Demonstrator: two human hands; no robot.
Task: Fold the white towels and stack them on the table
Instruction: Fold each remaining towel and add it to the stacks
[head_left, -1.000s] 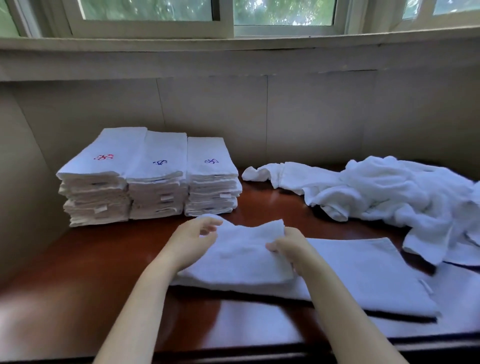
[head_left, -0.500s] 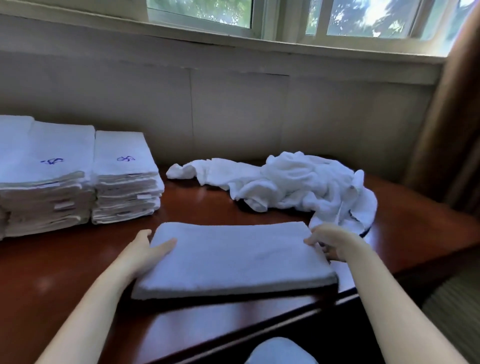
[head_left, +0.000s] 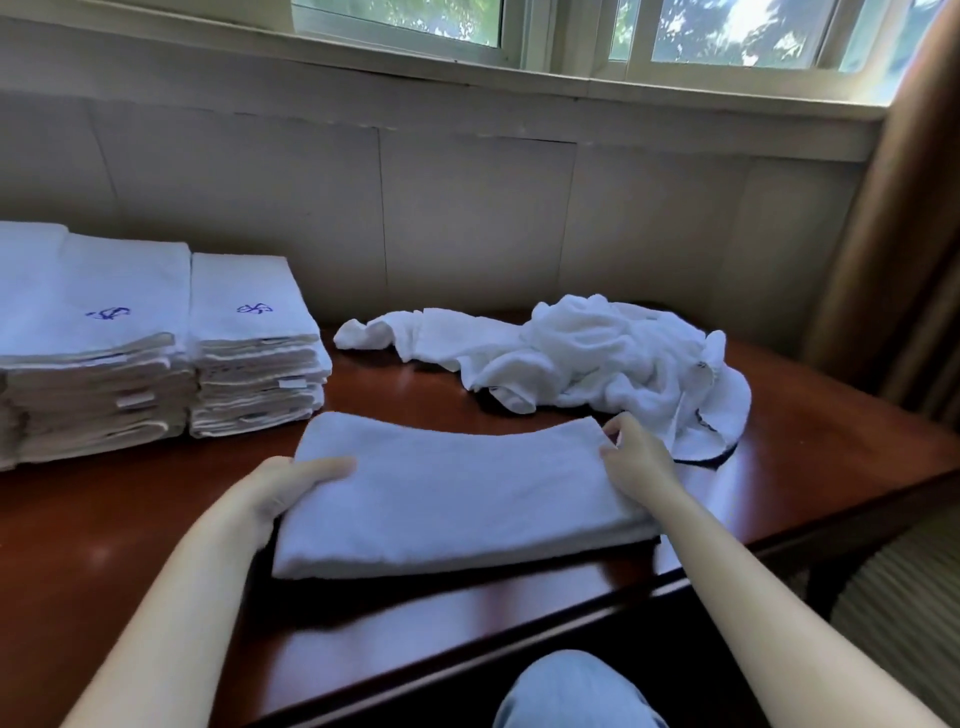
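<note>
**Folded towel** (head_left: 457, 493), lying as a long flat band on the tabletop (head_left: 779, 467). The left hand (head_left: 291, 488) grips the band's left end, fingers over the top. The right hand (head_left: 631, 457) pinches its far right corner. A second earlier a flap was being carried across; that fold is now closed, and the hands have moved out to the two ends. The finished stacks (head_left: 254, 343) stand behind and left of the band, and the unfolded heap (head_left: 597, 353) lies behind and right of it. Probable next step is a crosswise fold, then stacking; the heap remains to be done.
</note>
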